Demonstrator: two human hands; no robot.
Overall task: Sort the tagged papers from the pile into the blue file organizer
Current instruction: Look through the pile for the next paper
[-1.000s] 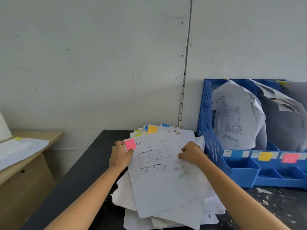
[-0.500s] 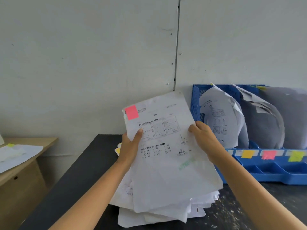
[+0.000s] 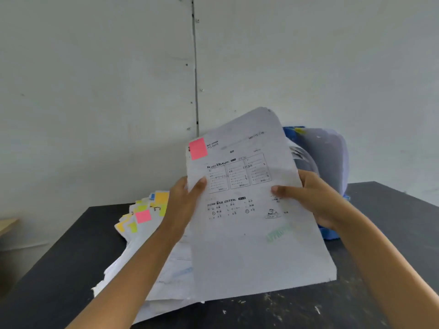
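One sheet up, one pile, two hands.

Two hands, the left hand (image 3: pixel 183 205) and the right hand (image 3: pixel 313 198), hold one printed sheet (image 3: pixel 251 222) carrying one pink tag (image 3: pixel 198 148). One pile of papers (image 3: pixel 152 252) lies on one dark counter (image 3: pixel 61 269); one pink tag and several yellow, green and blue ones show along it, too overlapped to count. One blue file organizer (image 3: pixel 291 134) shows partly behind the sheet.

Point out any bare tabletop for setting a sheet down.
Bare black table left of the paper pile, and along the near edge below the held sheet. More to the far right, beyond the blue organizer. The middle is crowded: pile, both hands, sheet.
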